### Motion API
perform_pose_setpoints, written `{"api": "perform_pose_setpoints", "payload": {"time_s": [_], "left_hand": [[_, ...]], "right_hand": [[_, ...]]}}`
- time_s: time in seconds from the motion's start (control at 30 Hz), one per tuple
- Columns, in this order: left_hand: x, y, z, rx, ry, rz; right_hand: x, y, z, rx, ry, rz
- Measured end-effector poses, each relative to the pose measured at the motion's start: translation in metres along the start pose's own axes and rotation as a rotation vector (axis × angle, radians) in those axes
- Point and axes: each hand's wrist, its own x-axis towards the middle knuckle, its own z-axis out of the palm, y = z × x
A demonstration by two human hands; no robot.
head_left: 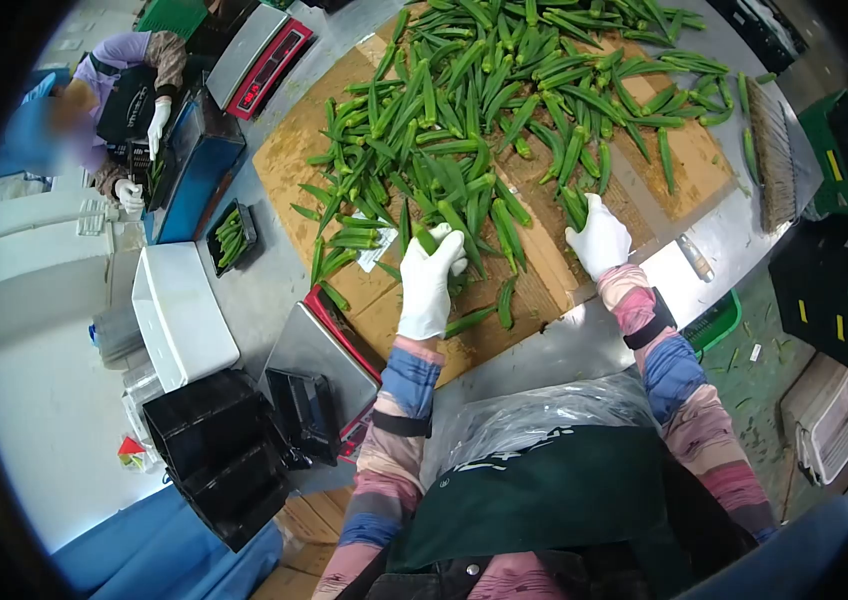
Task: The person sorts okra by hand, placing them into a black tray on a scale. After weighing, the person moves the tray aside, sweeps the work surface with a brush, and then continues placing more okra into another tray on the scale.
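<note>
A large heap of green okra [444, 110] spreads over flattened cardboard [534, 260] on a metal table. My left hand [428, 280], in a white glove, is closed around okra at the heap's near edge, beside a white paper label [376, 248]. To the right, my right hand [600, 238], also gloved in white, has its fingers closed on okra that points away from me. A few loose pods lie on the cardboard between and below the hands.
A red scale [319, 370] holding a black tray [306, 415] stands near my left arm. Farther left are a black tray of okra [232, 238], a white bin [184, 315] and a co-worker's gloved hands [158, 128]. A brush [772, 155] and a knife [696, 258] lie at right.
</note>
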Motion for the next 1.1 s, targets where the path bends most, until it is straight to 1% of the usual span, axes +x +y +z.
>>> {"api": "perform_pose_setpoints", "payload": {"time_s": [0.1, 0.23, 0.3, 0.33, 0.37, 0.43, 0.47, 0.5, 0.57, 0.6, 0.63, 0.67, 0.7, 0.73, 0.77, 0.83, 0.93, 1.0, 1.03, 1.07, 1.1], "left_hand": [[0.016, -0.012, 0.025, 0.361, 0.104, 0.296], [0.029, -0.033, 0.049, 1.041, 0.4, 0.615], [0.034, -0.033, 0.04, 1.018, 0.339, 0.547], [0.022, -0.018, 0.039, 0.954, 0.28, 0.417], [0.015, -0.012, 0.03, 0.736, 0.151, 0.402], [0.004, 0.0, 0.003, 0.581, -0.105, 0.21], [-0.005, 0.008, -0.005, 0.659, -0.106, 0.104], [-0.009, 0.007, -0.01, 0.738, -0.059, 0.184], [-0.015, 0.0, -0.019, 0.892, 0.038, 0.339], [-0.016, 0.007, -0.011, 0.981, 0.043, 0.452], [-0.012, 0.009, -0.002, 1.057, 0.048, 0.631], [-0.005, 0.011, 0.008, 1.129, 0.051, 0.816], [0.004, 0.012, 0.018, 1.195, 0.053, 1.006], [0.015, 0.007, 0.023, 1.144, -0.032, 0.989], [0.027, 0.003, 0.025, 1.22, -0.126, 1.014], [0.027, 0.004, 0.037, 1.509, -0.132, 0.964], [0.018, 0.011, 0.037, 1.772, -0.172, 0.895], [0.016, 0.004, 0.018, 1.812, -0.209, 0.849], [0.016, 0.002, 0.008, 1.833, -0.227, 0.825], [0.016, 0.001, -0.002, 1.843, -0.248, 0.751], [0.011, 0.004, -0.003, 1.599, -0.174, 0.619]], "right_hand": [[0.008, 0.012, -0.011, 0.113, -0.104, 0.098], [0.006, 0.03, -0.031, 0.294, -0.108, 0.069], [0.01, 0.036, -0.043, 0.424, -0.072, 0.047], [0.014, 0.037, -0.05, 0.531, -0.019, 0.035], [0.024, 0.047, -0.051, 0.62, -0.002, 0.036], [0.038, 0.056, -0.067, 0.672, 0.017, 0.066], [0.051, 0.069, -0.061, 0.605, 0.081, 0.051], [0.064, 0.078, -0.054, 0.537, 0.145, 0.035], [0.081, 0.072, -0.057, 0.375, 0.139, 0.071], [0.087, 0.06, -0.056, 0.29, 0.151, 0.1], [0.093, 0.048, -0.053, 0.205, 0.165, 0.125], [0.098, 0.035, -0.047, 0.09, 0.135, 0.198], [0.096, 0.018, -0.052, 0.043, 0.11, 0.232], [0.097, 0.009, -0.051, 0.025, 0.113, 0.224], [0.098, 0.003, -0.051, 0.006, 0.116, 0.218], [0.097, -0.005, -0.052, -0.08, 0.09, 0.17], [0.113, 0.008, -0.056, -0.17, -0.007, 0.197], [0.116, 0.013, -0.057, -0.222, -0.052, 0.17], [0.114, 0.013, -0.054, -0.198, -0.021, 0.145], [0.111, 0.013, -0.048, -0.173, 0.011, 0.121], [0.109, 0.013, -0.045, -0.147, 0.043, 0.102]]}}
